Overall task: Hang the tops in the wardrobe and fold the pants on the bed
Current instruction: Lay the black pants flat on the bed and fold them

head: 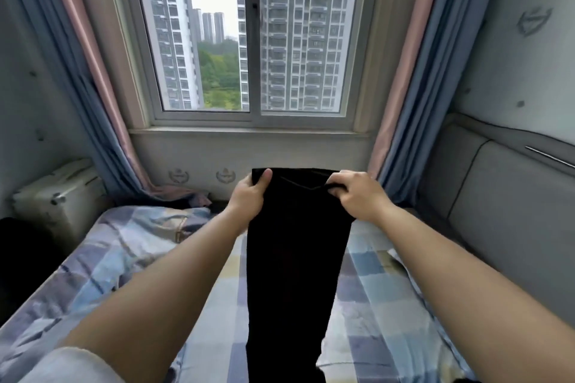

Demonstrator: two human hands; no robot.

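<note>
Hanging lengthwise over the checked bed (389, 305), the plain black pants (295, 258) are held up by their top edge, the left hand (249, 194) pinching the 10 o'clock corner and the right hand (357, 194) gripping the 2 o'clock corner, below the window (249, 40).

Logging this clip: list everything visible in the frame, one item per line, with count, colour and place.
pants: one, black, held up by the waistband over the bed, legs hanging down
bed: one, checked blue, grey and cream cover, under the arms
window: one, pale frame, centre back, tower blocks and trees outside
curtains: two, blue with pink lining, either side of the window
case-like box: one, cream, left of the bed
padded panel: grey, right wall
left hand: grips the left waistband corner
right hand: grips the right waistband corner
</note>
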